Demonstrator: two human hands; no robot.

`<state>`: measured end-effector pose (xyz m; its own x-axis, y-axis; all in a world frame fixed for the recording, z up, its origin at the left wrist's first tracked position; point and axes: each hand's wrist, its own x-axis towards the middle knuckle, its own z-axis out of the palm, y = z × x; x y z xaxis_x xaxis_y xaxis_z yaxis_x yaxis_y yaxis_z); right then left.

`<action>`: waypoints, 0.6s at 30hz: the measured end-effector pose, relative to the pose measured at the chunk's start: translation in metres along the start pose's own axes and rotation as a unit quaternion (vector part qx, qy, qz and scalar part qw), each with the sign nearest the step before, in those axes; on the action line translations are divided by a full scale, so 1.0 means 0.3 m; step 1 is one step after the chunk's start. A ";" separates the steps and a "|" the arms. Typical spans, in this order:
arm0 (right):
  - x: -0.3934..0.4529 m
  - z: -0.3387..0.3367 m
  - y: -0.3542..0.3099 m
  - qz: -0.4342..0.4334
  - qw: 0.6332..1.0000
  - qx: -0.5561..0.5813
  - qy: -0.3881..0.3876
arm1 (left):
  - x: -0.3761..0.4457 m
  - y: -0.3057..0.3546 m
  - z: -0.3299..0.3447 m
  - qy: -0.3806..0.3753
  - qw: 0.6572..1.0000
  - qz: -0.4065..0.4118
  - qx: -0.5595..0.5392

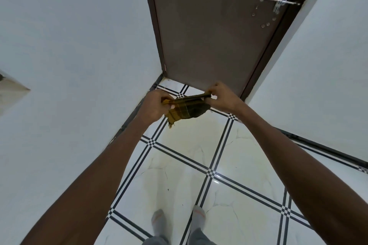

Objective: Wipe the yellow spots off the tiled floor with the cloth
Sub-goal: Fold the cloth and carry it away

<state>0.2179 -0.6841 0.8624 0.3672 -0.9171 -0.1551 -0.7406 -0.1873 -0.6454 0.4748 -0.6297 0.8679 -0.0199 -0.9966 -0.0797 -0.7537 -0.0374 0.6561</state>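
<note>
Before door (209,26): cloth (186,108), yellow-stained, stretched above floor (229,165).
Left hand (155,104): pinching cloth's left end.
Right hand (223,97): pinching its right end.
Beneath cloth: faint yellow smear (179,141).

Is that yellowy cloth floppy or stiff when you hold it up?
Probably floppy: the cloth sags and bunches between the left hand and right hand, with a frayed corner dangling. It likely weighs little, since fingertips alone hold it. Pushed across the glossy tiled floor, it would probably crumple.
</note>
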 end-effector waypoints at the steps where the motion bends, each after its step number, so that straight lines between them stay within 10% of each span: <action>1: -0.017 -0.011 0.001 0.021 0.994 0.108 -0.012 | 0.001 -0.007 -0.012 0.006 1.000 -0.003 -0.030; 6: -0.069 -0.003 -0.004 0.078 0.890 0.446 -0.050 | 0.006 -0.025 -0.044 -0.005 0.970 -0.048 -0.238; 18: -0.028 0.098 0.045 0.209 0.896 0.385 -0.076 | 0.019 -0.069 0.094 -0.061 0.925 -0.222 -0.303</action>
<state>0.2214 -0.6686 0.8331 0.2640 -0.7818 -0.5649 -0.2445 0.5124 -0.8232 0.4718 -0.6325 0.8326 0.1012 -0.8586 -0.5026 -0.1986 -0.5124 0.8355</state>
